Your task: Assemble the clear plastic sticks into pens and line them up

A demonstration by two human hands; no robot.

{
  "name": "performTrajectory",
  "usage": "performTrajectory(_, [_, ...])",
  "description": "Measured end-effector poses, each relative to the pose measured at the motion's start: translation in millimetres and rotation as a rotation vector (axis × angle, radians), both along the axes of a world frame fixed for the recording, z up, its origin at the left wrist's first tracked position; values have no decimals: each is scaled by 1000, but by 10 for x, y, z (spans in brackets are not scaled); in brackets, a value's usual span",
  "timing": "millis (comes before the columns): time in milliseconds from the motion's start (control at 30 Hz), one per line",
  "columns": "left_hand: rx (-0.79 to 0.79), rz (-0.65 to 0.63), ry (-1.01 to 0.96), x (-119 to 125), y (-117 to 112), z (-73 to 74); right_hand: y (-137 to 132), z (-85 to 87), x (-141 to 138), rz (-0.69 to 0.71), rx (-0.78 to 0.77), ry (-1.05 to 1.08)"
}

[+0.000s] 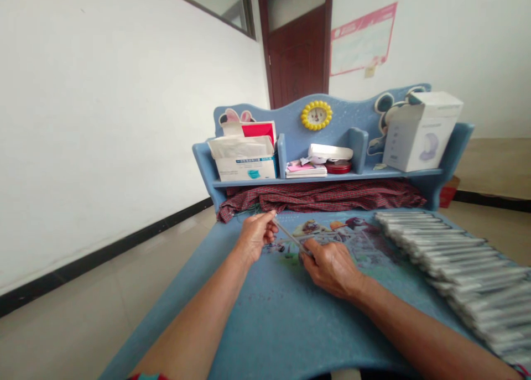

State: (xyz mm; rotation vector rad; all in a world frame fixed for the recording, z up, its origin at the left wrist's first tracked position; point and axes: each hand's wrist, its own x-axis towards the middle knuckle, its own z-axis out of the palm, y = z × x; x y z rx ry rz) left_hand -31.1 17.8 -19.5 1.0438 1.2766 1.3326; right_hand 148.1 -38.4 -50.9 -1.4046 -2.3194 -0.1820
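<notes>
A slim, pale grey pen (289,234) is stretched between my two hands above the blue desk (265,324). My left hand (258,234) pinches its far end between thumb and fingertips. Closed around the near end is my right hand (334,267), which hides that end. To the right of my right hand lies a large pile of similar pens (460,275), laid side by side in layers and blurred towards the near edge. Printed cartoon figures cover the desk surface beneath my hands.
At the back, the desk's shelf (365,175) bears a mask box (246,167), papers (307,171), a red round tin (338,167) and a white carton (423,131). A checked cloth (323,196) is tucked under it. A yellow clock (316,115) decorates the backboard.
</notes>
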Motion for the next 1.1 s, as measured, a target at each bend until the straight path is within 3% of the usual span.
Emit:
performTrajectory(433, [19,176,38,240,-35,-165,22,-90,-43,-57,25,-60])
performTrajectory(800, [63,196,-33,314,-62,-172,7,-151,-56,-58,119,-85])
performTrajectory(1100, [64,129,-19,283,-36,-254,25,-119,-41,-71,117,-62])
